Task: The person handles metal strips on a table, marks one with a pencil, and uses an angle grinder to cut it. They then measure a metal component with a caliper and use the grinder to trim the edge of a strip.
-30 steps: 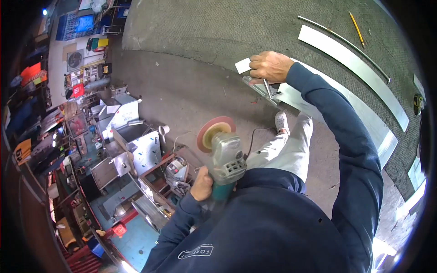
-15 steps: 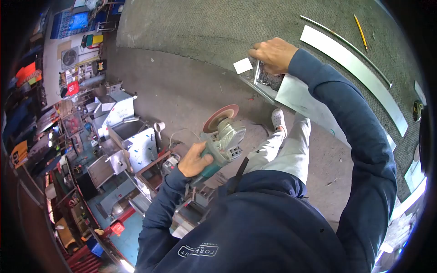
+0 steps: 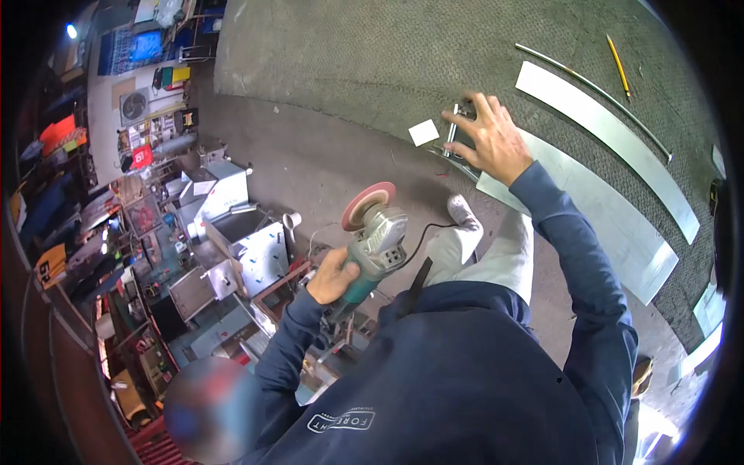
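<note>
My left hand grips the teal handle of an angle grinder, held in the air near my chest; its pink disc faces away from me. My right hand is stretched out over the edge of the grey work table, fingers spread. It rests on a small shiny metal bracket and the end of a flat metal sheet. A small white piece lies just left of the bracket.
A long metal strip, a thin rod and a yellow pencil lie farther along the table. Metal boxes and machine parts crowd the floor at left. Another person's head shows at the bottom left.
My right hand has let go of the bracket and spread flat over it. The grinder swung slightly away from my chest, then stayed in my left hand.
</note>
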